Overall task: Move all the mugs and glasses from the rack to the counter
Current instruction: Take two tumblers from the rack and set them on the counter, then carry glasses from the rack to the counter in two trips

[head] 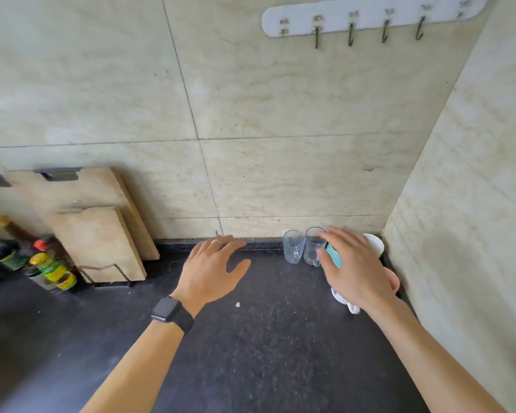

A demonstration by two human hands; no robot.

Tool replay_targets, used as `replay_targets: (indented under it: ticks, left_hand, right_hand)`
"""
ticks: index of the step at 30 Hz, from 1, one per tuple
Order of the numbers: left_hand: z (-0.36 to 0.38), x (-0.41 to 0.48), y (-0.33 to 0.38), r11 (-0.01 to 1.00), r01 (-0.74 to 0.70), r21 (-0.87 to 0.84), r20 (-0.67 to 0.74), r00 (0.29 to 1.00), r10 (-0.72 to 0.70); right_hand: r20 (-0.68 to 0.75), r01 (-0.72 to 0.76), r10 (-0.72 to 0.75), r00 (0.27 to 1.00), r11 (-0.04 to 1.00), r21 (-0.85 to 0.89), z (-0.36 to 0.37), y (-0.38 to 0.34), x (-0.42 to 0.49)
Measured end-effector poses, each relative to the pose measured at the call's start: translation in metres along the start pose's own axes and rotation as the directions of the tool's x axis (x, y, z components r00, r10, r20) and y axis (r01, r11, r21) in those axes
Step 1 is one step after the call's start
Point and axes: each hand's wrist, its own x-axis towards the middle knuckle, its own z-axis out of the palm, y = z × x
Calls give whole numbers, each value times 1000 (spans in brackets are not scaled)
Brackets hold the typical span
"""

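Note:
A white wall rack (370, 17) with several bare metal hooks hangs at the top right. On the dark counter (265, 338), in the back right corner, stand two clear glass mugs (292, 245) (312, 245), a teal mug (332, 254), a white mug (374, 244), a pink mug (392, 278) and a white mug (341, 298) near the front. My right hand (355, 266) hovers over this group with fingers spread, covering most of the teal mug. My left hand (212, 269) is open, palm down above the counter, holding nothing.
Two wooden cutting boards (102, 234) lean on the wall at the left in a wire stand. Several sauce bottles (45, 266) stand at the far left. A tiled side wall (474, 234) closes the right side. A white crumb (237, 304) lies on the counter.

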Motion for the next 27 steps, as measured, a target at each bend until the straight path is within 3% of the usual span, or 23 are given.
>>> replay_targets:
  ticks: [6,11,15,19,22,27]
  left_hand:
    - [-71,-105,-7,959,257,121,-245,944,-222]
    - [-113,-239,-29,841,526,128,-402,802,-441]
    - [-146,-375,-42,682,723,106,-466,642,-609]
    - [-173,-520,-42,466,882,73,-541,427,-725]
    - [-191,-622,-29,310,948,69,-554,294,-779]
    - [-222,-778,-6,136,991,15,-613,117,-782]
  right_hand:
    - [38,324,-326,945,945,50,-15,-84,-10]
    - [65,542,-560,826,821,182,4,-177,-65]
    - [85,720,-765,638,632,285,18,-272,-136]
    - [98,821,-901,423,427,380,25,-362,-226]
    - [72,849,-955,286,288,444,19,-420,-306]
    - [21,866,-998,57,60,497,7,-511,-445]
